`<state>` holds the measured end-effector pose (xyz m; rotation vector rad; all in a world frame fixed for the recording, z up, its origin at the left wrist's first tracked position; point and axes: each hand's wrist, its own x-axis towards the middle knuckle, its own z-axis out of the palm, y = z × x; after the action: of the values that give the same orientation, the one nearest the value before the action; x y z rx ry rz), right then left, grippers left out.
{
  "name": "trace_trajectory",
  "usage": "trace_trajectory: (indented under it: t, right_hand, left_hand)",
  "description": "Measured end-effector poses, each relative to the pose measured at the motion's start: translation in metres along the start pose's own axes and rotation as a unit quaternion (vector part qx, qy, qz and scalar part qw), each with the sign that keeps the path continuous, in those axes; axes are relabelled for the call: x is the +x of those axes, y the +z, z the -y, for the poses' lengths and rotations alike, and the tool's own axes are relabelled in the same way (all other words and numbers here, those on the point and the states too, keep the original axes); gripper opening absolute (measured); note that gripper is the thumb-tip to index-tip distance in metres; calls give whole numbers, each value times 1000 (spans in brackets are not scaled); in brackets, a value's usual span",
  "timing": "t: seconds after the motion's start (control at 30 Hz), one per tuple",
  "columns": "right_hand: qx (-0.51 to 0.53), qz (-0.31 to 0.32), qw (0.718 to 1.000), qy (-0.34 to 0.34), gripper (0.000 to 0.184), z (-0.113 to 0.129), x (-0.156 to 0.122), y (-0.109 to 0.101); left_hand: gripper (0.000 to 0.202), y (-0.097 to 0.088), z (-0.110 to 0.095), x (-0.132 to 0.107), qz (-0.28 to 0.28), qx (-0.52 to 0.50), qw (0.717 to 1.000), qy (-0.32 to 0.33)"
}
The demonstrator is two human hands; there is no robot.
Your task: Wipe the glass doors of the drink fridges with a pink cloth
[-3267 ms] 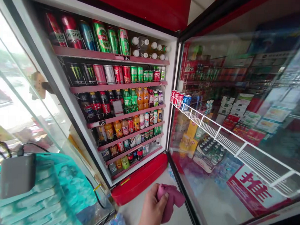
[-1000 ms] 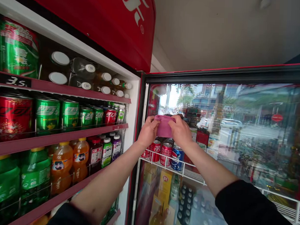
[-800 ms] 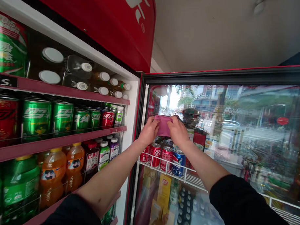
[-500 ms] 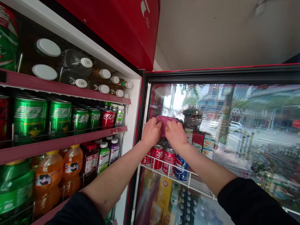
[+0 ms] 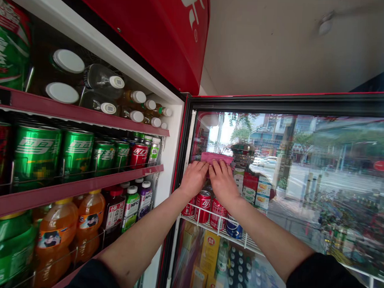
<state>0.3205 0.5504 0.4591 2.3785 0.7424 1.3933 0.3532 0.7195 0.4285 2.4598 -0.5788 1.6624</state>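
Observation:
A pink cloth (image 5: 217, 156) lies against the inner side of the cooler's glass door (image 5: 322, 190). My left hand (image 5: 193, 177) has its fingers bent over the cloth's lower left part. Beside it, my right hand (image 5: 222, 180) presses the cloth with its fingers stretched upward. The two hands nearly touch, and both thumbs are mostly hidden. Just below them, red cola cans (image 5: 203, 206) and a blue can (image 5: 234, 228) stand in the white wire door rack (image 5: 218, 232).
On the left, the open cooler's shelves hold green cans (image 5: 37, 155), orange soda bottles (image 5: 56, 236) and white-capped bottles (image 5: 69, 60). A red header panel (image 5: 158, 38) juts overhead. The white cooler frame (image 5: 173, 147) stands close to my left forearm. A street with cars shows through the glass.
Both hands stay on the cloth. My right hand's fingers have straightened from a bunched grip and lie flatter on it. The cloth looks more spread out, and the view has shifted slightly.

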Motion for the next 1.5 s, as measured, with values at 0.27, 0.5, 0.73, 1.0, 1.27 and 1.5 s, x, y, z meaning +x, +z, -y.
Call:
trace_trajectory:
  t: [0.27,0.5,0.73,1.0,1.27,1.5]
  right_hand:
    - [-20,-30,998,-48,69,-7,-15,45]
    - [-44,-18,996,-78,83,-16,7,33]
    - [-54,-22,996,-70,85,-20,40,10]
    - [-70,-35,993,-85,81,-32,93,-12]
    - [-56,-43,993,-93,83,-46,134,-15]
    - [-68,-48,992,-90,80,-48,138,-20]
  left_hand:
    - [60,2,3,-30,17,56,998,37]
    - [65,-9,20,-16,27,72,996,38]
    - [66,-33,30,10,15,67,997,40]
    - [71,-51,47,56,-2,70,997,17]
    - [70,-62,62,93,2,89,996,25]
    - [72,-55,67,99,-12,80,997,13]
